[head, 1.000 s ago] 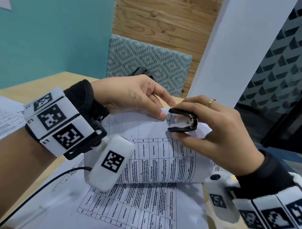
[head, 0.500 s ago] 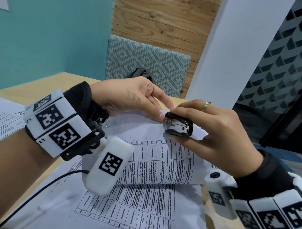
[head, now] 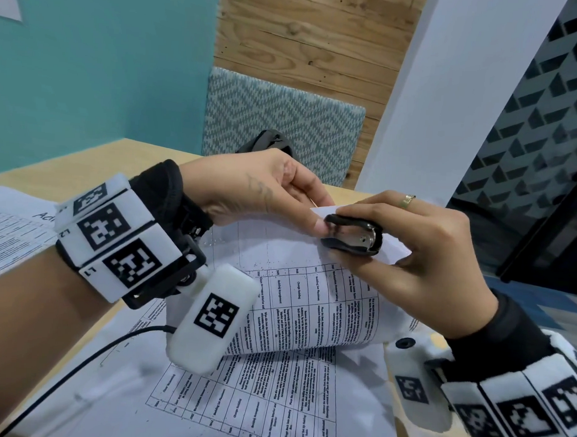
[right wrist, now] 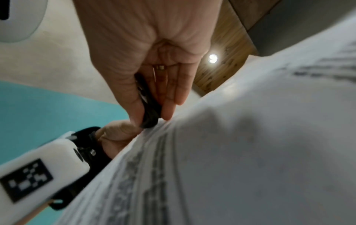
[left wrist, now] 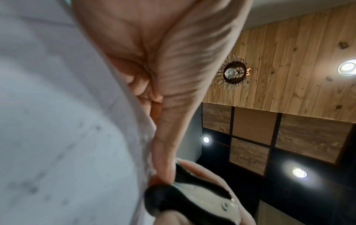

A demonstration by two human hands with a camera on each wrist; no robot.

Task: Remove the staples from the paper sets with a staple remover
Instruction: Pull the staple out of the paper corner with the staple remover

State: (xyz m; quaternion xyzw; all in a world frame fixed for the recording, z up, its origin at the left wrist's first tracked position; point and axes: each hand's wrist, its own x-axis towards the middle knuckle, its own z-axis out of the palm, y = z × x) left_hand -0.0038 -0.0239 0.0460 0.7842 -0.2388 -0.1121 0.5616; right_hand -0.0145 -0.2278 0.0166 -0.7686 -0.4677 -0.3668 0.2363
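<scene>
A stapled paper set (head: pixel 310 304) printed with a table is lifted off the desk and curls over. My left hand (head: pixel 265 191) pinches its top corner between thumb and forefinger. My right hand (head: pixel 420 255) grips a black and metal staple remover (head: pixel 352 235) between thumb and fingers, its claws set against that same corner beside my left thumb. The left wrist view shows the remover (left wrist: pixel 192 202) close up under my fingers and the paper (left wrist: pixel 57 121). In the right wrist view the remover (right wrist: pixel 150 112) meets the paper edge (right wrist: pixel 231 152). The staple itself is hidden.
More printed sheets (head: pixel 241 406) lie flat on the wooden desk (head: pixel 70 165) beneath the lifted set, and another sheet (head: pixel 8 231) lies at the far left. A black cable (head: pixel 79 368) crosses the papers. A patterned chair (head: pixel 277 120) stands behind the desk.
The staple remover has closed in on the corner of the paper and tilted slightly; both hands stayed at the corner with little other movement.
</scene>
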